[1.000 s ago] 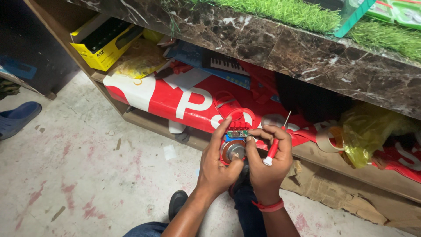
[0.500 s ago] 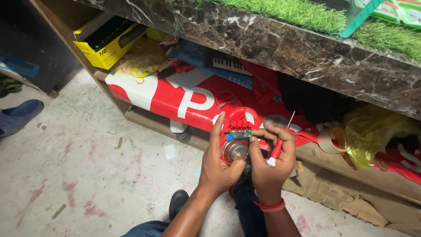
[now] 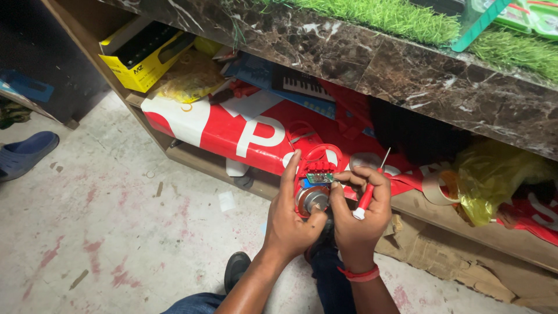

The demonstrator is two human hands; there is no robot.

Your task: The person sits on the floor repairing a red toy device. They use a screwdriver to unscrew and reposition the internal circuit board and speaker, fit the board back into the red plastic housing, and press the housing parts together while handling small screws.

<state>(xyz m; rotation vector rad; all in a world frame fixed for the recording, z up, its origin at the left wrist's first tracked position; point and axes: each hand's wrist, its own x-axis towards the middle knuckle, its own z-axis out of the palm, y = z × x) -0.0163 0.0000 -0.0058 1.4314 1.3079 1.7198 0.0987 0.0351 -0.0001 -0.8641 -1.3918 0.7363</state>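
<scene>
My left hand (image 3: 289,218) grips a small round metal motor-like part (image 3: 312,199) with red wires looping above it. A little green circuit board (image 3: 320,178) sits on top of the part. My right hand (image 3: 358,216) holds a red-handled screwdriver (image 3: 368,189) between its fingers, metal tip pointing up and away. The thumb and forefinger of that hand pinch at the board's edge. Both hands touch each other over my lap.
A low shelf under a dark marble counter (image 3: 372,64) holds a red and white banner (image 3: 232,131), a yellow box (image 3: 142,55), a toy keyboard (image 3: 299,86) and a yellow plastic bag (image 3: 494,177). Fake grass (image 3: 378,14) covers the counter. A blue slipper (image 3: 26,154) lies at left. Torn cardboard (image 3: 459,267) lies on the right floor.
The hands stay together on the part. The right hand's fingers have shifted slightly on the board, and the screwdriver tilts a bit differently.
</scene>
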